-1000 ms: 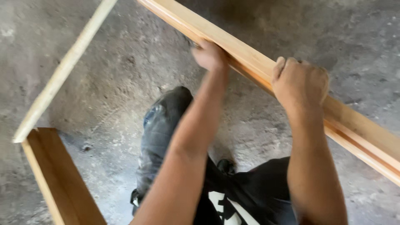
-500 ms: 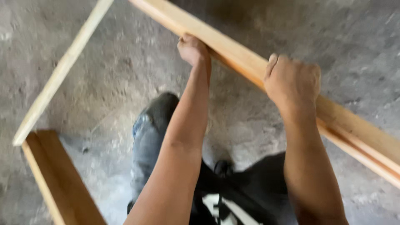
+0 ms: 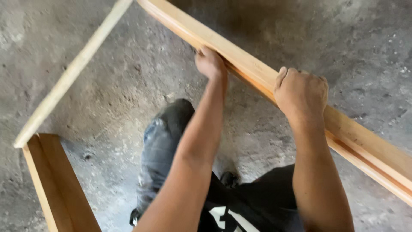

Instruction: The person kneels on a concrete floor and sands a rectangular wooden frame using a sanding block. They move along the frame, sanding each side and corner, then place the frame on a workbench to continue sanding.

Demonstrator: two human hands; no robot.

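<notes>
Long wooden frame rail (image 3: 253, 68), pale with a stepped groove along its near edge, running diagonally from top centre down to the right edge, raised above the concrete floor (image 3: 352, 38). Gripped in two places. Left hand (image 3: 209, 63) on the rail's near edge at mid-length, fingers curled under the wood and mostly hidden, thumb side pressed against the edge; exact finger spread impossible to tell. Right hand (image 3: 301, 92) further down the rail, draped over its top face, fingers close together and hooked over the far edge, thumb lying along the near side. Both forearms stretched up from the bottom of the view.

Thin light wooden slat (image 3: 71, 73) slanting from top centre-left down to the left, its lower end meeting a wider board (image 3: 56, 184) standing on edge at the lower left corner. Together with the rail, three sides of an open frame.

Inside that frame, a leg in dark grey trousers (image 3: 161, 146) and a dark shoe tip (image 3: 228, 178) on the floor, with a black shirt (image 3: 257, 202) bearing a white print at the bottom edge. Floor rough, grey, stained and dusty.
</notes>
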